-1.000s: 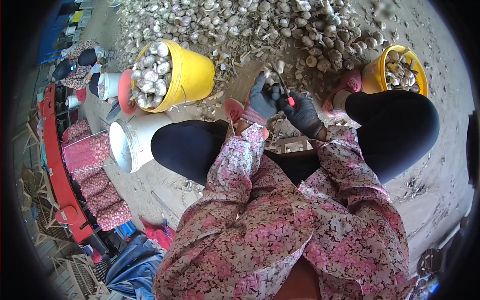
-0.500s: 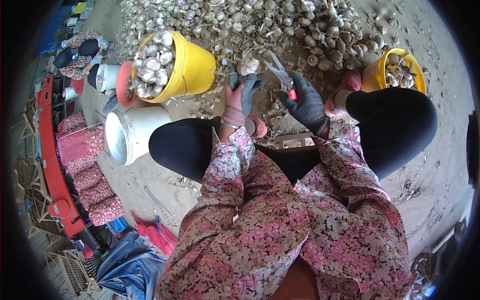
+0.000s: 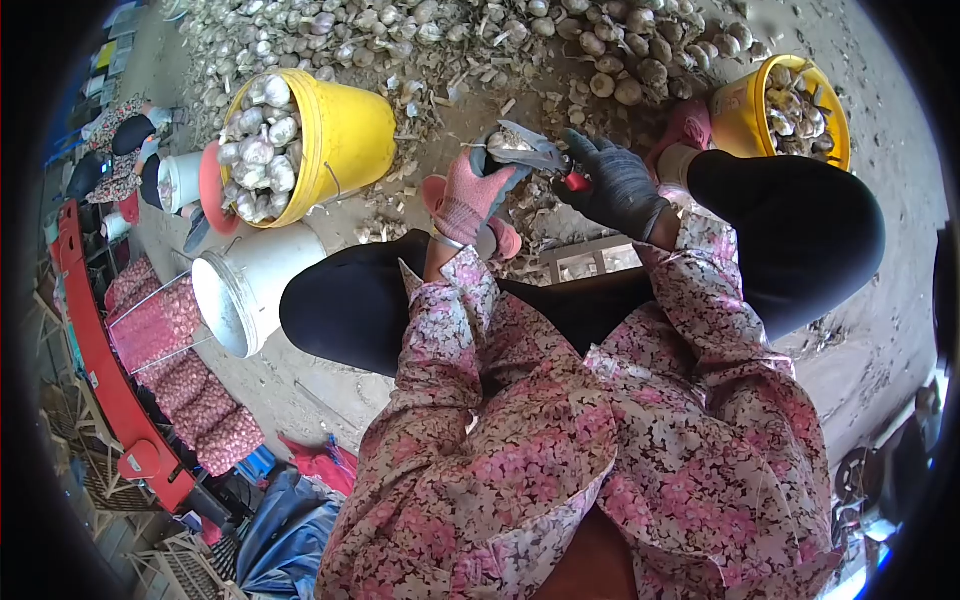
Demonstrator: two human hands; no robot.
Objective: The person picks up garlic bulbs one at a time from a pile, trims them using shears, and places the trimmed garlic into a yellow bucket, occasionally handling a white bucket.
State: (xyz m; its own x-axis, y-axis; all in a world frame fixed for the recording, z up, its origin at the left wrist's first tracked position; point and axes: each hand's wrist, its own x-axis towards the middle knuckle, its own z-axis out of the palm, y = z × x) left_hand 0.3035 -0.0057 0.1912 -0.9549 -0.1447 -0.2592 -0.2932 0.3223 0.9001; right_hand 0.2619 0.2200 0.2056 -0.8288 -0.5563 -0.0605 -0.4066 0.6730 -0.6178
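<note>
My left hand, in a pink and grey glove, is closed around a garlic bulb held in front of my knees. In my dark-gloved right hand are pruning shears with a red handle. Their blades lie across the bulb, right at its near side. Beyond both hands, a large heap of garlic bulbs covers the ground, with loose skins and stalk bits around it.
A yellow bucket full of garlic leans at the left, beside a white bucket. Another yellow bucket holds garlic at the right. Pink mesh sacks and a red metal beam lie far left. Another person sits at upper left.
The shears have moved left onto the garlic bulb, and their blades have come closer together. My hands are nearer each other. The whole view has shifted slightly.
</note>
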